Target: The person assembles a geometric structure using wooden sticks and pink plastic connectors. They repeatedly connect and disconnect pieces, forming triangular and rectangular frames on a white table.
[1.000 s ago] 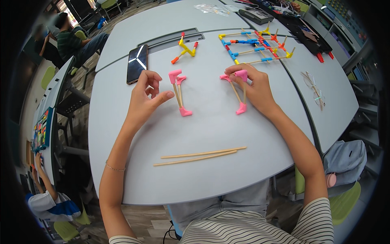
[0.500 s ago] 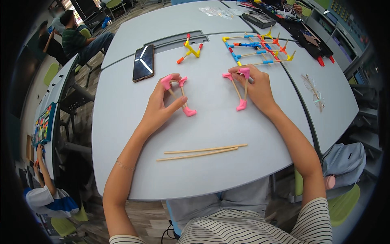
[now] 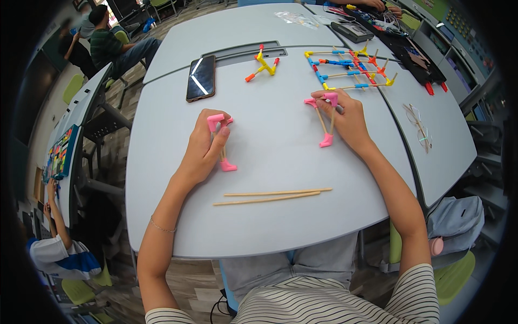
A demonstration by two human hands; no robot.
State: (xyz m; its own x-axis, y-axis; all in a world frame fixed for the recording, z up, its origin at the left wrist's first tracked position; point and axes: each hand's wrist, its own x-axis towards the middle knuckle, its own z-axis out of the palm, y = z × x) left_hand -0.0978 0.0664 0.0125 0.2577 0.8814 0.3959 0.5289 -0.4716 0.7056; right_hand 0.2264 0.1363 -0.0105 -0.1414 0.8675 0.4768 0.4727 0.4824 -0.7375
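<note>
My left hand (image 3: 200,144) is closed round a V-shaped piece of wooden sticks with pink connectors (image 3: 229,166), thumb and fingers near its top. In my right hand (image 3: 347,117) a matching V-shaped stick piece with pink connectors (image 3: 326,141) is gripped near its upper ends, the single pink corner pointing down toward me. The two pieces are apart, with a wide gap between them. Two loose wooden sticks (image 3: 275,196) lie nearly parallel on the table, nearer to me than both hands.
Farther off lie a phone (image 3: 201,78), a small yellow and red connector piece (image 3: 264,66) and a frame of sticks and coloured connectors (image 3: 348,68). Eyeglasses (image 3: 418,129) rest on the right-hand table (image 3: 437,167). Other people sit at the left and far right.
My left hand has moved nearer to me and slightly left with its piece, widening the gap between the pieces. My right hand shifted a little right; the view has turned slightly.
</note>
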